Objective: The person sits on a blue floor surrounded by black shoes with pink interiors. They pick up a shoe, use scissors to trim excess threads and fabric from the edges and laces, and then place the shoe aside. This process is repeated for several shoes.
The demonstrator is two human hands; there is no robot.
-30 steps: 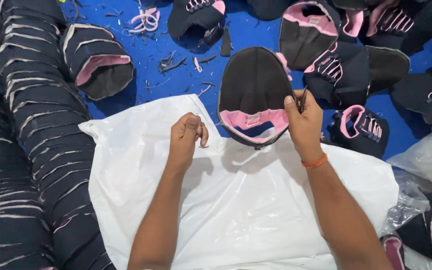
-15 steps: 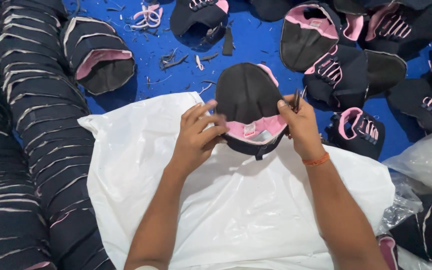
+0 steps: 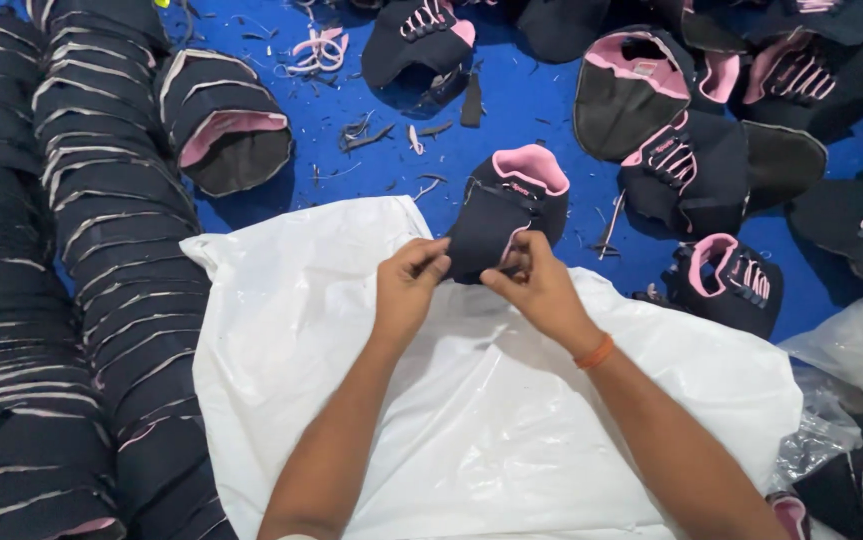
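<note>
Blue floor — hands pinch cap.

Two bare forearms rise from the bottom edge of the frame toward its centre, with no sleeves showing on either. The left hand wears nothing. The right hand has a thin orange band around its wrist.

Bright blue floor covering, evenly lit, no hard shadows; littered with thread scraps and fabric trimmings; long rows of stacked dark caps run down the left side; loose dark-and-pink caps scattered upper right; white plastic sheet spread across centre; clear plastic bags at right edge.
</note>
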